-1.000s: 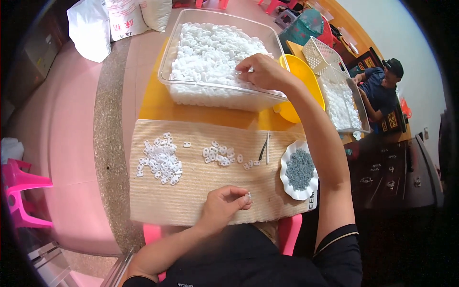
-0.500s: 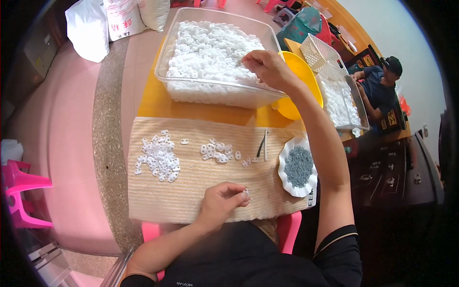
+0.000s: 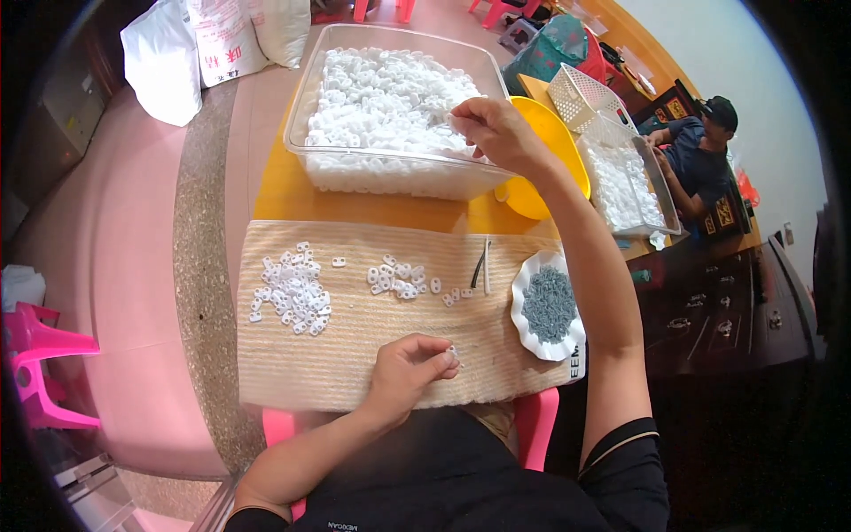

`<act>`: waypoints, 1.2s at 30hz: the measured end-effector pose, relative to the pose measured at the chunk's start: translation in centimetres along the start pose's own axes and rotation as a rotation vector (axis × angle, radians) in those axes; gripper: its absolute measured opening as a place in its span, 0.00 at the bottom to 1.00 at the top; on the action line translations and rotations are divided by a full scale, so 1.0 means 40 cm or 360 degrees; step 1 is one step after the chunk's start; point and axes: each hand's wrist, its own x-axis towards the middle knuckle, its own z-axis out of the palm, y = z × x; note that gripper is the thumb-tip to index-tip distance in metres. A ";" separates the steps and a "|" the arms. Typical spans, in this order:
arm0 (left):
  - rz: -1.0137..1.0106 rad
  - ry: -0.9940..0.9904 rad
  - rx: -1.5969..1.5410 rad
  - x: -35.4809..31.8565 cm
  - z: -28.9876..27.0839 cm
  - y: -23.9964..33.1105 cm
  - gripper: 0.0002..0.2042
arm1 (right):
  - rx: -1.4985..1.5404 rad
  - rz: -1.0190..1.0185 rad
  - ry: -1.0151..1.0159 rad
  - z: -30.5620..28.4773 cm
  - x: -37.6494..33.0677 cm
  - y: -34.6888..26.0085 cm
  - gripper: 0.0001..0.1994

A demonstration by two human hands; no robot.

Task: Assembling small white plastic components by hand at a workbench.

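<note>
Over the tub (image 3: pixel 355 152), plenty left, your right hand (image 3: pixel 496 133) curls, grip unclear; your left hand (image 3: pixel 403 368) pinches one piece (image 3: pixel 452 351), two small piles (image 3: pixel 297 293) out.

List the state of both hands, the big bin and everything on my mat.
Big clear bin, uncovered, mostly filled with white pieces
Left hand, grip closed on a small white piece
Right hand, over the bin; grip's contents unclear
Black stick and white stick, lying close together
Left pile, loosely heaped
Middle cluster, straggling toward the sticks
Lone white piece, apart, between these two
Fluted dish, upright, filled with grey bits
Mat, spread flat
</note>
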 end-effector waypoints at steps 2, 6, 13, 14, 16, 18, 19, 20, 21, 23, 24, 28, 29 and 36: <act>0.0017 -0.0016 -0.0002 0.000 -0.002 -0.003 0.07 | -0.0016 -0.0011 0.0026 0.001 -0.001 -0.004 0.10; 0.0030 -0.0029 0.0012 -0.003 0.001 -0.004 0.07 | 0.0003 -0.0083 0.0064 -0.001 -0.001 0.003 0.10; 0.0021 -0.0028 0.0001 -0.003 0.000 -0.005 0.07 | -0.0186 -0.0235 0.0142 0.007 0.006 0.009 0.10; 0.0019 -0.0029 0.0004 -0.003 0.001 -0.005 0.07 | -0.0306 -0.0291 0.0213 0.007 0.007 0.014 0.09; 0.0023 -0.0032 0.0002 -0.004 0.000 -0.007 0.07 | -0.0426 -0.0347 0.0282 0.007 0.007 0.017 0.09; 0.0028 -0.0033 -0.0002 -0.004 -0.001 -0.009 0.07 | -0.0546 -0.0269 0.0277 0.008 0.007 0.012 0.09; 0.0027 -0.0030 -0.0002 -0.004 0.000 -0.008 0.07 | -0.0546 -0.0269 0.0277 0.008 0.006 0.013 0.09; 0.0027 -0.0027 -0.0001 -0.004 0.000 -0.007 0.07 | -0.0433 -0.0208 0.0235 0.008 0.006 0.014 0.09; 0.0027 -0.0027 -0.0001 -0.004 0.000 -0.007 0.07 | -0.0321 -0.0147 0.0193 0.008 0.005 0.016 0.09; 0.0025 -0.0022 0.0013 -0.004 0.002 -0.006 0.07 | -0.0248 -0.0136 0.0189 0.006 0.005 0.023 0.09; 0.0024 -0.0024 0.0013 -0.004 0.002 -0.006 0.07 | -0.0174 -0.0127 0.0183 0.005 0.005 0.027 0.09; 0.0026 -0.0009 0.0005 -0.005 0.002 -0.007 0.07 | -0.0287 -0.0278 0.0290 0.008 0.003 0.020 0.08; 0.0025 -0.0005 0.0005 -0.005 0.001 -0.007 0.08 | -0.0334 -0.0268 0.0282 0.007 0.002 0.016 0.08; 0.0026 -0.0004 -0.0015 -0.006 0.004 -0.005 0.08 | -0.0520 -0.0383 0.0304 0.009 0.003 0.018 0.12</act>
